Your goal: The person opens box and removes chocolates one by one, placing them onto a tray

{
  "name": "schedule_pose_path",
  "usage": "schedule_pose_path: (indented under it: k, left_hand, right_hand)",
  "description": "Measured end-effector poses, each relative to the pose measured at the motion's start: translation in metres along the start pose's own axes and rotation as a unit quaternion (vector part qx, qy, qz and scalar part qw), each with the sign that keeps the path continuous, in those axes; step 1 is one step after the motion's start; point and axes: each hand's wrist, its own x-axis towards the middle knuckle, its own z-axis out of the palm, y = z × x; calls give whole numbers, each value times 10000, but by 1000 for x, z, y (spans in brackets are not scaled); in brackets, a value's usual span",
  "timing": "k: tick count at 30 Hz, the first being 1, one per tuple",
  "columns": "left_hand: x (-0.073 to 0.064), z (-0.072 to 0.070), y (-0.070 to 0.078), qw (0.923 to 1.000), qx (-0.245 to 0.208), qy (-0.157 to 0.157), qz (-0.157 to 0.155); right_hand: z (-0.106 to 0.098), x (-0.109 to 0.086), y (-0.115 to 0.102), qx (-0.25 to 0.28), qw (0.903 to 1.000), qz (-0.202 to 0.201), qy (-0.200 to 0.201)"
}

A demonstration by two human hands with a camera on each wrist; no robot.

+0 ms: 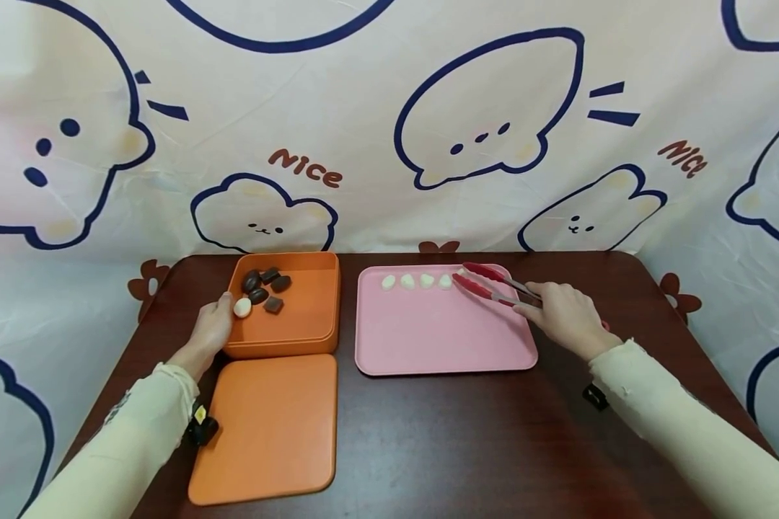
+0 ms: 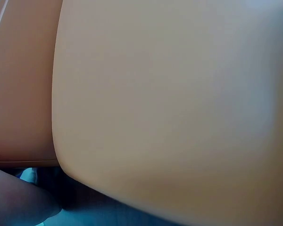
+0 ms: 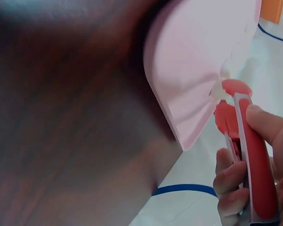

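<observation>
My right hand grips a pair of red-tipped metal tongs over the far right corner of the pink tray. Between the spread tong tips lies a small white piece, at the end of a row of several white egg-shaped pieces along the tray's far edge. On the left, my left hand holds the side of a square orange box. Inside it are several dark brown chocolate-like pieces, some oval and some square, and one round white piece near the left wall.
A flat orange lid lies in front of the box, close against it. Everything stands on a dark brown table. Behind and beside the table hangs a white cloth with blue cartoon outlines.
</observation>
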Motion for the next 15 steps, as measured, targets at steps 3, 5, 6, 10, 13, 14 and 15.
schedule_pose_path:
  k: [3,5,6,10,13,14,15]
  left_hand:
    - [0,1,0,10000,5,20,12]
    - [0,1,-1,10000,2,24,18]
    - [1,2,-1,10000,6,28,30]
    - [2,3,-2,9999,24,60,106]
    - [2,2,-1,9998,59,94,144]
    - [1,2,-1,9998,57,95,142]
    - [1,1,-1,9999,48,88,140]
  right_hand:
    - [-5,5,2,-33,9999,1,-141]
    - [-7,6,3,-55,9998,-34,-176]
    - [-8,6,4,-68,9998,-43,-159]
    - [-8,2,5,-115,9996,-101,223]
    - [-3,-2,4,-155,9985,-193,492]
    - [-1,-3,4,-168,9982,-216,538]
    - [1,-4,3,-170,9981,-235,549]
